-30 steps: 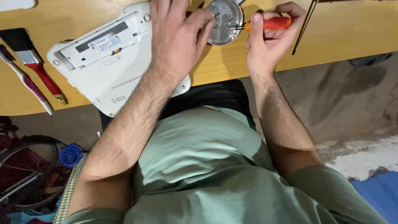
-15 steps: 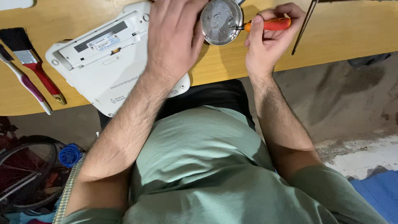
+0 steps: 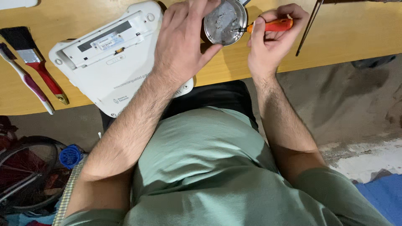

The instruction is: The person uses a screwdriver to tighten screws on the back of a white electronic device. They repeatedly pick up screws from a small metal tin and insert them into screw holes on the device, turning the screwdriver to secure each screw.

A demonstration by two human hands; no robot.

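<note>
A white laptop [image 3: 113,62] lies upside down on the wooden table [image 3: 351,37], its corner past the front edge. My left hand [image 3: 184,39] lies over its right part and grips the rim of a small round metal dish [image 3: 224,21] that has small bits in it. My right hand [image 3: 272,39] holds an orange-handled screwdriver [image 3: 270,26]. Its tip points left and rests inside the dish's right rim.
A black-bristled paintbrush with a red handle [image 3: 35,62] and a toothbrush [image 3: 27,81] lie at the table's left. A thin dark rod [image 3: 307,27] lies right of my right hand. Below the table are a bicycle wheel [image 3: 25,171] and a blue round part [image 3: 70,155].
My left hand has shifted and taken the dish at its rim, tilting it a little. The screwdriver tip has stayed at the dish's right rim.
</note>
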